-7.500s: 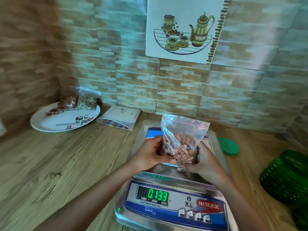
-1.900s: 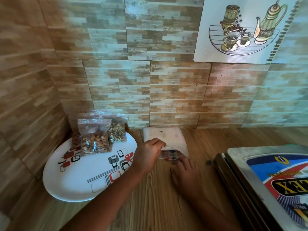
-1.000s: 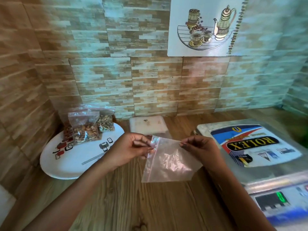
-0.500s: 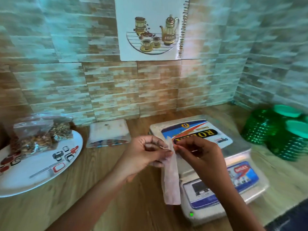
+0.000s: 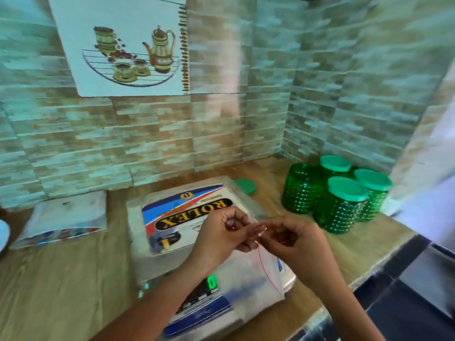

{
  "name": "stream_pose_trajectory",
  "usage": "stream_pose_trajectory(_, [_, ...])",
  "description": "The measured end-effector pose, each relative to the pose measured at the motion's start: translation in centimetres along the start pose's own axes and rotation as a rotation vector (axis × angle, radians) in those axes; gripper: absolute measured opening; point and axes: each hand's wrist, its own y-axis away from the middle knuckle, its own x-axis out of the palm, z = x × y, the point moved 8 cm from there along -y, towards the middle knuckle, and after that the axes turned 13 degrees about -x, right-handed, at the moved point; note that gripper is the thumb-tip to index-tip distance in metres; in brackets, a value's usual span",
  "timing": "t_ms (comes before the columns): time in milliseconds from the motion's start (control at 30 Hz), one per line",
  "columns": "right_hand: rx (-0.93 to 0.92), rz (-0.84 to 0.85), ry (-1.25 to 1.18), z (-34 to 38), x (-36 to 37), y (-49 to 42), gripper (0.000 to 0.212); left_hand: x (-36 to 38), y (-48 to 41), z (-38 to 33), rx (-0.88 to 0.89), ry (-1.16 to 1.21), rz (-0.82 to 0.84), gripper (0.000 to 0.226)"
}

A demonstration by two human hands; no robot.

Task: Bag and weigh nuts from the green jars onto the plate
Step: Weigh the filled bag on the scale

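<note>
Farthest left: only a white sliver of the plate (image 5: 3, 233) shows at the picture's edge, resting on the wooden counter (image 5: 61, 291).
Pack: a flat white pack of bags (image 5: 64, 216) lies on the counter by the wall, just beside the plate and a little apart from the scale.
Wall: a tile painted with a coffee pot and cups (image 5: 123, 45) sits above the pack.
Scale: a steel scale (image 5: 172, 217) stands mid-counter, its pan printed with a blue, red and black label. A green digit glows on the front display, partly covered by the bag.
Left hand: the forearm slants up from the bottom edge across the scale's front. The left hand (image 5: 221, 239) is above the pan, fingers curled in, thumb and fingertips pinching the bag's top edge.
Lid: a loose green lid (image 5: 245, 186) lies flat on the counter behind the scale's far right corner.
Bag: the clear bag (image 5: 256, 274) hangs from both hands over the scale's front right, a red zip line running down it. It looks empty, though blurred.
Right hand: the right hand (image 5: 298, 244) meets the left fingertip to fingertip, fingers curled, pinching the same top edge.
Jars: four green jars (image 5: 342, 207) cluster on the counter at the right, near the wall corner. Three wear pale green lids and the leftmost stands open. Their contents cannot be made out.
</note>
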Motion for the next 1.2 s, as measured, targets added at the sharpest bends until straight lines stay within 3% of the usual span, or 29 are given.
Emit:
stream_pose_trajectory(167, [-0.007, -0.071, 0.078, -2.2, -3.9, 0.3, 0.027, 2.6, -1.6, -0.2, 0.038, -0.14, -0.042, 0.025])
stream_pose_trajectory(333, [-0.025, -0.027, 0.265, -3.4, -5.1, 0.1, 0.044, 4.5, -1.8, -1.8, 0.237, -0.468, -0.134, 0.03])
stream_pose_trajectory(433, [-0.02, -0.048, 0.32, -3.3, -5.3, 0.0, 0.02, 6.1, -1.9, -2.3, 0.308, -0.677, -0.086, 0.026])
stream_pose_trajectory(633, [0.048, 0.005, 0.463, -4.7, -5.4, -0.6, 0.026, 6.5, -3.2, -2.2, 0.286, -0.885, -0.016, 0.038])
stream_pose_trajectory(800, [-0.045, -0.06, 0.515, -4.3, -7.0, -2.1, 0.021, 5.6, -4.5, -3.4, 0.321, -0.976, -0.052, 0.042])
stream_pose_trajectory(967, [-0.287, -0.105, 0.575, -0.7, -6.7, -2.8, 0.023, 7.4, -5.9, -4.3, 0.333, -0.91, 0.102, 0.052])
stream_pose_trajectory(1067, [-0.426, 0.014, 0.64, 0.7, -4.7, -3.2, 0.031, 8.4, -6.7, -4.7, 0.395, -0.904, 0.198, 0.053])
stream_pose_trajectory(1200, [-0.221, 0.424, 0.861, -1.9, -2.8, -4.3, 0.025, 8.5, -8.1, -4.3, 0.34, -0.909, 0.285, 0.048])
